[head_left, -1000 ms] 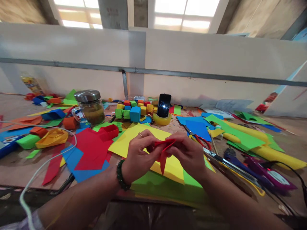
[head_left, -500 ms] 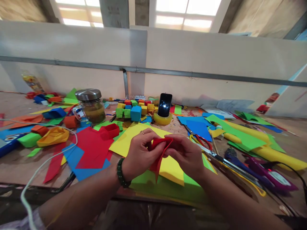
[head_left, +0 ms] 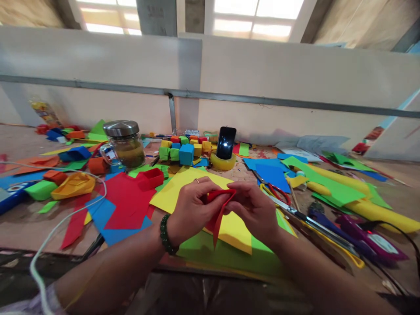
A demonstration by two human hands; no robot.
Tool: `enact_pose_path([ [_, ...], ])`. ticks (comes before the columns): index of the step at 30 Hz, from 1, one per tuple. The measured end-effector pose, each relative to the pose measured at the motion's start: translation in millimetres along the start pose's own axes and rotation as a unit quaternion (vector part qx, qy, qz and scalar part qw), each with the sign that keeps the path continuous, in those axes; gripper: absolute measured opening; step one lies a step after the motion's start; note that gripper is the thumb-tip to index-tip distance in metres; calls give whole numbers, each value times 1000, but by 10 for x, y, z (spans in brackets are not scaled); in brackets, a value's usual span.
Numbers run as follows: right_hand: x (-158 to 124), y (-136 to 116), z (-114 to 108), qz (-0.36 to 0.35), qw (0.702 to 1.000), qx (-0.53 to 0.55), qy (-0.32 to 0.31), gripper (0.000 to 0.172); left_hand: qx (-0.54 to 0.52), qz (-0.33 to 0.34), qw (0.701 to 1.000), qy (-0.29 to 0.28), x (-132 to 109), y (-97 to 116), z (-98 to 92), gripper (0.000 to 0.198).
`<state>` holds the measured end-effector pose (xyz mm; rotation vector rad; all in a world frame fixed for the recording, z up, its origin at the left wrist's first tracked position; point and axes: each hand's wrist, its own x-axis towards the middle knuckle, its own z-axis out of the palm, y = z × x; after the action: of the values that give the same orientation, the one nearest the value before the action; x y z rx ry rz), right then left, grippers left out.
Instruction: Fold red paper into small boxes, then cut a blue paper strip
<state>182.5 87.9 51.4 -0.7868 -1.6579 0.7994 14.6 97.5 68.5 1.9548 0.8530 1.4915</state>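
Both my hands meet over the table's front middle, pinching a folded piece of red paper (head_left: 219, 214). My left hand (head_left: 192, 210), with a ring and a green bead bracelet, grips its left side. My right hand (head_left: 256, 210) grips its right side. The paper's pointed end hangs down between them. Under the hands lie a yellow sheet (head_left: 183, 188) and a green sheet (head_left: 229, 256).
Red paper (head_left: 126, 203) and blue paper (head_left: 111, 232) lie left, with a red paper box (head_left: 150, 179). A lidded glass jar (head_left: 124, 144), coloured cubes (head_left: 183, 151), a phone on a tape roll (head_left: 225, 148) stand behind. Scissors (head_left: 274, 190) and a glue gun (head_left: 367, 238) lie right. A white cord (head_left: 59, 227) crosses left.
The red paper has been folded and turned in my fingers; its point now hangs lower and more to the left. Both hands stay in nearly the same place.
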Motion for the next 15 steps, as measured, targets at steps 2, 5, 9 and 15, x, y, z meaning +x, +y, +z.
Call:
enact_pose_path([
  [2, 2, 4, 2, 4, 1000, 10, -2, 27, -2, -4, 1000, 10, 2, -2, 7, 16],
  [5, 6, 9, 7, 11, 1000, 24, -7, 23, -2, -8, 1000, 17, 5, -2, 15, 20],
  [9, 15, 10, 5, 22, 999, 34, -8, 20, -19, -16, 999, 26, -2, -4, 17, 18],
  [15, 23, 3, -1, 22, 999, 47, -3, 18, -25, -14, 999, 36, -18, -12, 20, 17],
])
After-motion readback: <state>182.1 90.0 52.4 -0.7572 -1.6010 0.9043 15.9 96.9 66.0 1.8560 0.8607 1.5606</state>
